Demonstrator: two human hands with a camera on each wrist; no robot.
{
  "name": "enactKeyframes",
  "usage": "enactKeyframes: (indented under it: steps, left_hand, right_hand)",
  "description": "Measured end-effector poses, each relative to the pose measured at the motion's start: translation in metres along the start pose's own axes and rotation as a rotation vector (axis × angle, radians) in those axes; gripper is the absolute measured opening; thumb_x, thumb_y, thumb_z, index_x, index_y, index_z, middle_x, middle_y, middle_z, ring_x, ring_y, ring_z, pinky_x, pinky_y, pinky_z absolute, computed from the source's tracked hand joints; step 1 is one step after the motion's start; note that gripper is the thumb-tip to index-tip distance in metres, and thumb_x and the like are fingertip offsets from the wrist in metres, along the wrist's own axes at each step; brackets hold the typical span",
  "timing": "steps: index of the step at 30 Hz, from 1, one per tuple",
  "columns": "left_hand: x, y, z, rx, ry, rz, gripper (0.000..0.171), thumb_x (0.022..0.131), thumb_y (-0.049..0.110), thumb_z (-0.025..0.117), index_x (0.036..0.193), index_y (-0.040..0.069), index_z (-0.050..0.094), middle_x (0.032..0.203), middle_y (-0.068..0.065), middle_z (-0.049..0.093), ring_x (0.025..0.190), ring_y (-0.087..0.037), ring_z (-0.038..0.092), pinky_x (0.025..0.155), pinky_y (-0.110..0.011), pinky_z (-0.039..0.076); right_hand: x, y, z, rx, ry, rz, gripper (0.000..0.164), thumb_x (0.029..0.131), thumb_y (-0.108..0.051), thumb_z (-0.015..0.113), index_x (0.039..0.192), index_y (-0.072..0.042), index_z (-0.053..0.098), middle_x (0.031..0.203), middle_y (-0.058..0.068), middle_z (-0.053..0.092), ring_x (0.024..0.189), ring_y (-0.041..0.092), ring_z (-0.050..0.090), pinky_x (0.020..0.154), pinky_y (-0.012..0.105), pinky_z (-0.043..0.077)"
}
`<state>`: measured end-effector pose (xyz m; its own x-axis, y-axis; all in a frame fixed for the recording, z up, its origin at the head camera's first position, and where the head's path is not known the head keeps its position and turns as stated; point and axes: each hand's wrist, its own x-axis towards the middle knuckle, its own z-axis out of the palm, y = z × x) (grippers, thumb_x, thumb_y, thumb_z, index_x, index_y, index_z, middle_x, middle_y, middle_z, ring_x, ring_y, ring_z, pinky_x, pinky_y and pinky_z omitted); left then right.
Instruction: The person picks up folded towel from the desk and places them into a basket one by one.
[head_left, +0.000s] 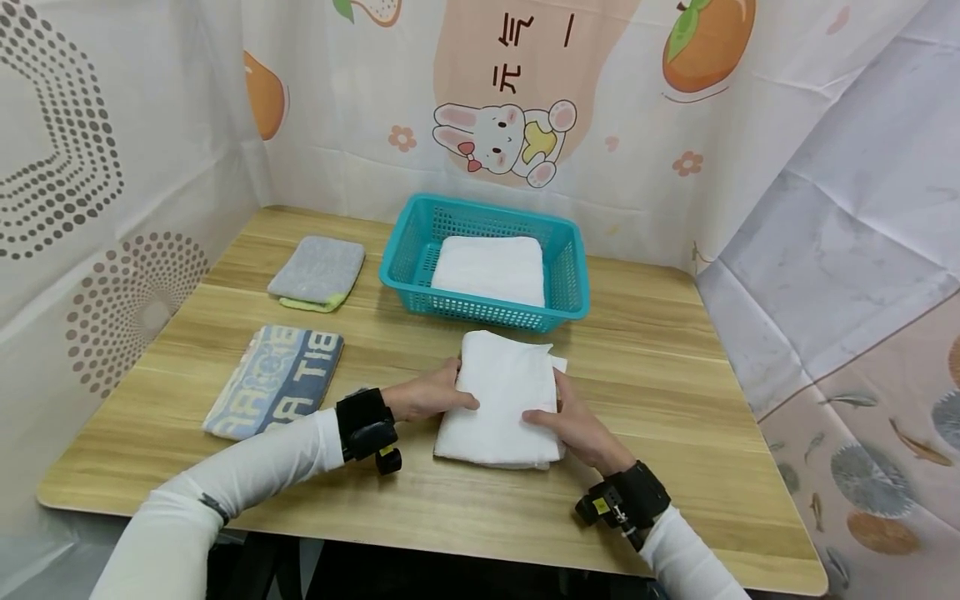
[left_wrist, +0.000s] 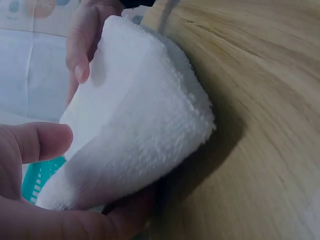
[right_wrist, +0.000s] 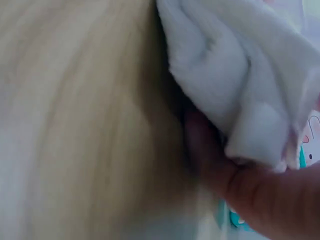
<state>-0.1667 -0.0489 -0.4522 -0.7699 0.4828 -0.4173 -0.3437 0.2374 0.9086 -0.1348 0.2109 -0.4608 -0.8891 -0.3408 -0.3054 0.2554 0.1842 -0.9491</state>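
Note:
A folded white towel [head_left: 498,404] is between my two hands near the front middle of the table. My left hand [head_left: 429,393] grips its left side, the thumb on top and the fingers going underneath, as the left wrist view shows. On the opposite side my right hand [head_left: 577,425] holds the towel with its thumb over the top; in the right wrist view a finger [right_wrist: 215,155] reaches under the folded layers. In the left wrist view the towel's near edge bulges above the wood and casts a shadow. The right hand's other fingertips are hidden beneath the cloth.
Behind the towel stands a teal basket [head_left: 487,314] with another folded white towel [head_left: 491,268] inside. To the left lie a folded grey towel [head_left: 321,268] with a green edge and a folded blue patterned towel [head_left: 277,379]. Printed curtains [head_left: 337,133] border the wooden table [head_left: 660,350].

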Motion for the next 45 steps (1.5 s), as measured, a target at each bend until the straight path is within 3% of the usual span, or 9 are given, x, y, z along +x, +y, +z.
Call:
enactKeyframes:
  steps: [3,8,13,18,25,28,30,34,45]
  left_hand:
    - [-0.001,0.0,-0.002,-0.016,-0.013,0.004,0.093,0.088,-0.001,0.064,0.155,-0.004,0.0,0.156,-0.024,0.019,0.14,-0.034,0.029,0.114,-0.049,0.03]
    - [-0.001,-0.002,-0.004,-0.085,-0.033,0.014,0.089,0.09,-0.008,0.058,0.154,-0.002,-0.003,0.155,-0.025,0.018,0.139,-0.037,0.03,0.114,-0.052,0.029]
    - [0.0,-0.004,-0.004,-0.178,-0.032,0.034,0.091,0.09,-0.013,0.052,0.155,0.001,-0.01,0.159,-0.023,0.006,0.144,-0.038,0.02,0.116,-0.053,0.023]
    - [-0.002,-0.008,-0.008,-0.189,-0.031,0.079,0.094,0.089,-0.015,0.052,0.155,0.006,-0.012,0.161,-0.019,0.0,0.147,-0.035,0.014,0.117,-0.051,0.021]
    - [-0.014,-0.007,-0.018,0.011,-0.074,0.243,0.103,0.091,-0.011,0.053,0.157,0.024,-0.018,0.164,-0.009,-0.016,0.152,-0.027,-0.005,0.119,-0.052,0.012]
    - [-0.017,-0.006,-0.021,0.124,-0.105,0.316,0.095,0.093,-0.008,0.053,0.16,0.026,-0.005,0.165,-0.003,-0.013,0.15,-0.022,-0.005,0.119,-0.052,0.008]
    - [-0.018,-0.005,-0.023,0.179,-0.13,0.343,0.085,0.094,-0.007,0.052,0.161,0.023,0.008,0.166,-0.005,-0.001,0.149,-0.023,0.007,0.119,-0.051,0.012]
    - [-0.021,-0.006,-0.025,0.24,-0.155,0.353,0.075,0.094,-0.004,0.056,0.158,0.018,0.023,0.163,-0.007,0.017,0.143,-0.023,0.023,0.116,-0.048,0.021]
    - [-0.037,0.001,-0.032,0.303,-0.162,0.341,0.093,0.085,0.0,0.072,0.158,0.027,0.022,0.162,-0.001,0.019,0.138,-0.021,0.031,0.111,-0.045,0.03]
  right_hand:
    - [0.001,0.002,0.004,0.004,0.001,-0.029,0.093,0.089,-0.003,0.071,0.159,-0.021,0.012,0.152,0.015,0.033,0.121,0.026,0.05,0.091,0.034,0.049]
    - [0.002,0.006,0.007,0.071,-0.017,-0.024,0.097,0.088,0.001,0.069,0.159,-0.024,0.007,0.149,0.016,0.035,0.112,0.025,0.059,0.089,0.036,0.052]
    - [0.003,0.006,0.008,0.11,-0.021,-0.028,0.104,0.087,0.002,0.07,0.159,-0.03,0.003,0.153,0.011,0.031,0.118,0.024,0.055,0.092,0.036,0.051]
    - [0.002,0.003,0.008,0.135,0.005,-0.033,0.11,0.086,0.003,0.07,0.158,-0.037,-0.001,0.155,0.011,0.025,0.122,0.029,0.05,0.089,0.039,0.052]
    - [-0.002,0.0,0.009,0.134,0.004,-0.079,0.119,0.085,0.005,0.071,0.156,-0.045,-0.01,0.164,0.012,0.006,0.128,0.036,0.047,0.09,0.043,0.053]
    - [-0.003,-0.001,0.009,0.093,-0.009,-0.109,0.114,0.086,0.004,0.072,0.157,-0.044,-0.004,0.164,0.011,0.005,0.132,0.037,0.042,0.091,0.04,0.052]
    - [-0.004,-0.002,0.008,0.049,-0.022,-0.129,0.108,0.087,0.002,0.072,0.159,-0.041,0.004,0.163,0.01,0.009,0.135,0.035,0.039,0.093,0.037,0.051]
    - [-0.005,-0.004,0.007,-0.022,-0.056,-0.138,0.102,0.086,0.001,0.074,0.16,-0.033,0.012,0.16,0.01,0.018,0.134,0.033,0.038,0.094,0.031,0.049]
    - [-0.012,-0.016,0.002,-0.154,-0.126,-0.141,0.112,0.08,-0.006,0.082,0.159,-0.033,0.008,0.16,0.008,0.021,0.129,0.031,0.044,0.1,0.037,0.044]
